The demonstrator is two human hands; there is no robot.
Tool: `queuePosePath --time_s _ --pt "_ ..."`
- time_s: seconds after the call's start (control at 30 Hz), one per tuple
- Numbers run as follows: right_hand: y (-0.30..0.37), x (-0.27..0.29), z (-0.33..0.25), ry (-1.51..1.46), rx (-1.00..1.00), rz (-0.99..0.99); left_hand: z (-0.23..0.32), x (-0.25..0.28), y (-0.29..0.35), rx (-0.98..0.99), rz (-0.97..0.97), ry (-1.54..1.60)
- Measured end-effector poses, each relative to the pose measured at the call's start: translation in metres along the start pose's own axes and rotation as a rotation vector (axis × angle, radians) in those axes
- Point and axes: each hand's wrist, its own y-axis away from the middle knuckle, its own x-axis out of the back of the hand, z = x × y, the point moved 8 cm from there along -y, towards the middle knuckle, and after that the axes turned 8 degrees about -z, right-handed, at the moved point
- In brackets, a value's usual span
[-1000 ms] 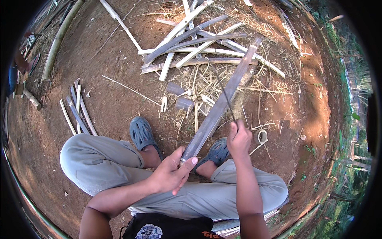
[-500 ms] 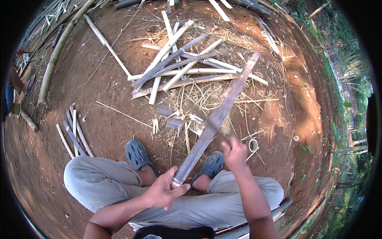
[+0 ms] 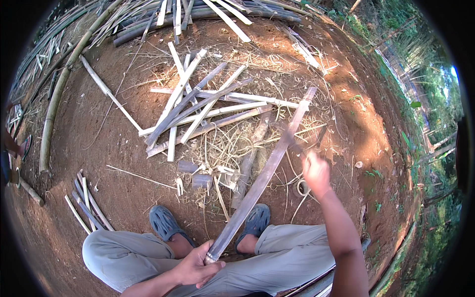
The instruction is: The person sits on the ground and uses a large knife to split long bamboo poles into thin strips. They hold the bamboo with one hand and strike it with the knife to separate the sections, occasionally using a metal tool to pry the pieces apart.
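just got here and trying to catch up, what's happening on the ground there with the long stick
A person sits on bare dirt, knees bent, in blue clogs. Their left hand grips the near end of a long bamboo slat that slants up and away to the right. Their right hand is raised beside the slat with a thin blade, blurred. A pile of split bamboo strips and shavings lies beyond the feet.

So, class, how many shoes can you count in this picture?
2: the left shoe and the right shoe, both on the dirt beside the long bamboo strip. Others may be hidden.
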Motion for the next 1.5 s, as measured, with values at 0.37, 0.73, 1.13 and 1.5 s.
queuePosePath --time_s 0.37,0.73,1.13,1.5 --pt "0.021 0.016 -0.06 -0.037 0.647 0.008 -0.009 0.019 -0.023 0.042 0.01 -0.077" --pt "-0.029 -0.011 0.145 -0.113 -0.397 0.061 0.02 0.002 -0.014 -0.188 0.087 -0.388" --pt "-0.012 0.004 -0.021 -1.493 -0.558 -0.361 -0.002 0.024 -0.021 -0.057 0.339 -0.254" --pt "-0.008 0.023 -0.053 -1.697 -0.456 -0.232 -0.004 0.013 -0.04 -0.042 0.303 -0.901"
